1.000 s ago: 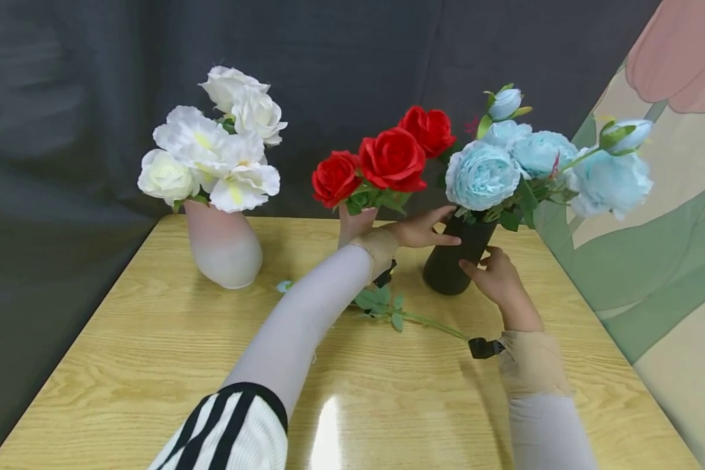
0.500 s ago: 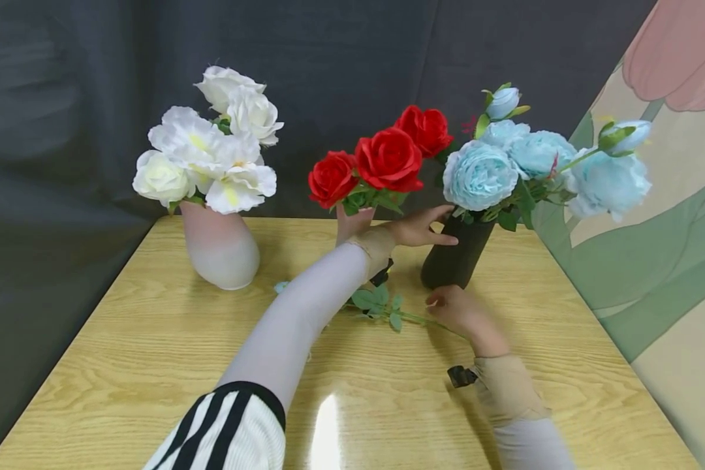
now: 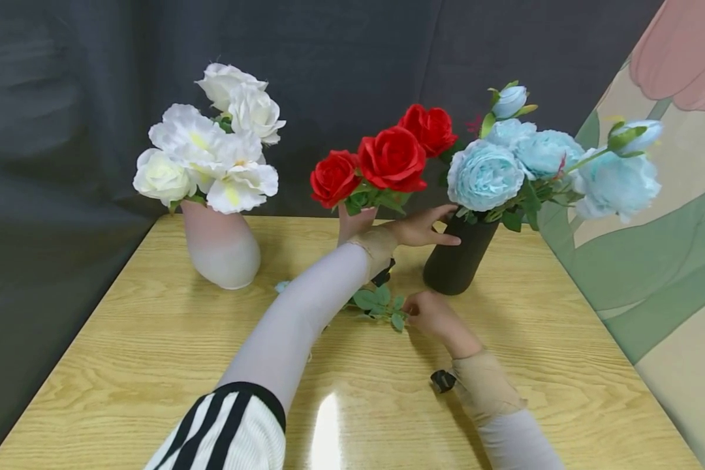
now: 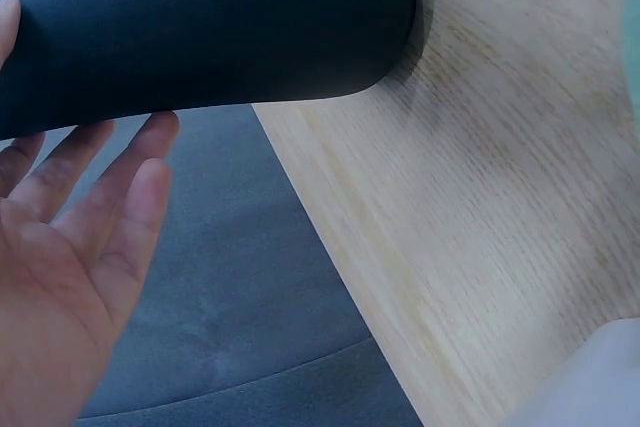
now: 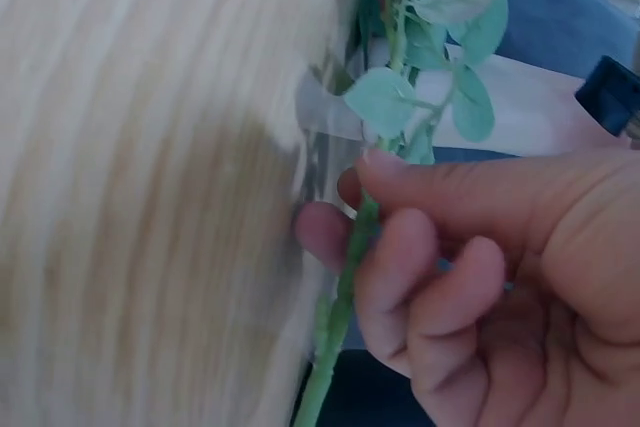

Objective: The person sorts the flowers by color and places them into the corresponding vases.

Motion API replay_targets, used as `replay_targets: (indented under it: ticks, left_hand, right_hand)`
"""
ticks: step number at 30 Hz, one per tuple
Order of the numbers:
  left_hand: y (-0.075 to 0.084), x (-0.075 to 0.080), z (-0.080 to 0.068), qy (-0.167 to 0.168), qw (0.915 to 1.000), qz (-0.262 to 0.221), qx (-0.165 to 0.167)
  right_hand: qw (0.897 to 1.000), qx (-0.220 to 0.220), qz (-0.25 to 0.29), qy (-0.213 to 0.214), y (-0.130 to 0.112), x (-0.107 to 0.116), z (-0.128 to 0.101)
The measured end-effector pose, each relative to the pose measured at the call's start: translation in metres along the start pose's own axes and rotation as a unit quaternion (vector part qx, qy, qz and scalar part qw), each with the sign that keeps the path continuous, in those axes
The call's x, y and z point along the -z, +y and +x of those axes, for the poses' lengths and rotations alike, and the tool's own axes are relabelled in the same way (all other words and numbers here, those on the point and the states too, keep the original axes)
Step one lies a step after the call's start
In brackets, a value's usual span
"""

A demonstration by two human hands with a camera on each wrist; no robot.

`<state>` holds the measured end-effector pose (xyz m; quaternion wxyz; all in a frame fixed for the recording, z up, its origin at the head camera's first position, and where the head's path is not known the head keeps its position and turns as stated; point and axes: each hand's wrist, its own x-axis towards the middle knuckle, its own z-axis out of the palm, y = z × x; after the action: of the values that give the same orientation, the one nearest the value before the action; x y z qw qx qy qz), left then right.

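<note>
A black vase (image 3: 461,254) holds several light-blue artificial peonies (image 3: 486,176) and buds on the right of the table. My left hand (image 3: 418,228) is at its upper part, thumb on the near side and fingers behind it; the left wrist view shows fingertips against the dark wall. In front of the vase, my right hand (image 3: 437,320) pinches the green stem of an artificial flower (image 5: 345,292) between thumb and index finger, just below its leaves (image 5: 385,102). My left forearm covers most of this flower; a pale blue bit (image 3: 281,286) shows beyond the sleeve.
A pink-and-white vase (image 3: 223,251) with white flowers (image 3: 211,150) stands at the left. Behind my left forearm is a pink vase (image 3: 352,222) with red roses (image 3: 391,160). A dark curtain (image 3: 341,52) hangs behind the wooden table (image 3: 153,365).
My right hand has left the black vase, come down and leftward, and taken hold of the flower stem near its leaves. My left hand stays at the vase.
</note>
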<state>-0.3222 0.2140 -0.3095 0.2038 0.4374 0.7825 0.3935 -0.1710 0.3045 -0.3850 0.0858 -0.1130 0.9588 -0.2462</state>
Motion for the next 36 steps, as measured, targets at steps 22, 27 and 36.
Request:
replay_targets:
  ticks: [22,27,36]
  left_hand:
    - [0.005,0.000,-0.002,-0.003,0.9993,0.035,0.015]
    - [0.005,-0.001,-0.002,-0.005,0.9991,0.038,0.018]
    - [0.002,0.000,-0.002,-0.001,0.9993,0.034,0.015]
  right_hand:
    - [0.998,0.045,0.020,0.050,0.023,0.012,-0.027]
    - [0.998,0.043,0.025,0.039,0.031,0.019,-0.037]
    - [0.998,0.031,0.052,0.014,0.041,0.035,-0.056]
